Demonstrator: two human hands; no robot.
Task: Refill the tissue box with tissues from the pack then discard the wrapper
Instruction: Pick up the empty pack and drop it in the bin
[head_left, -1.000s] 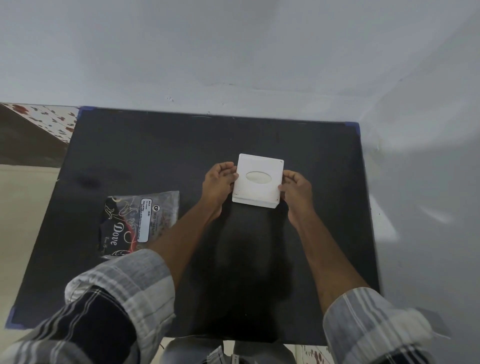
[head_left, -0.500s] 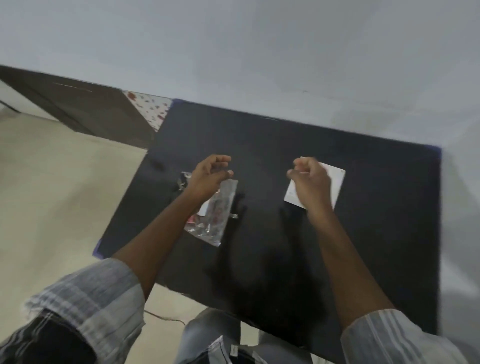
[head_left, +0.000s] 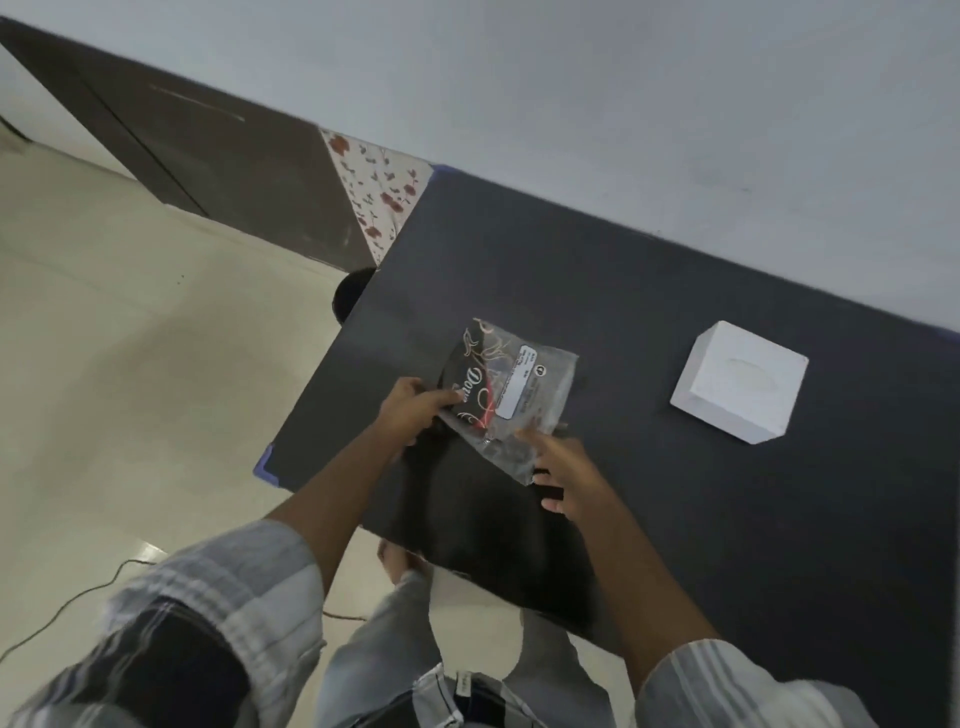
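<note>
The tissue pack wrapper (head_left: 511, 397), clear plastic with black print and a white label, is lifted a little off the black table (head_left: 675, 467). It looks flat. My left hand (head_left: 415, 410) pinches its near-left edge. My right hand (head_left: 561, 467) holds its near-right corner from below. The white tissue box (head_left: 737, 382) rests on the table to the right, apart from both hands, with its oval slot facing up.
The table's left edge (head_left: 322, 384) drops to a cream tiled floor (head_left: 130, 389). A round dark object (head_left: 350, 296) sits on the floor beside the table. A thin cable (head_left: 67, 603) runs across the floor near my left sleeve. A grey wall (head_left: 675, 130) backs the table.
Both hands left the tissue box and moved left to the wrapper. They now hold it raised off the table. The view swung left, so the box sits at the right.
</note>
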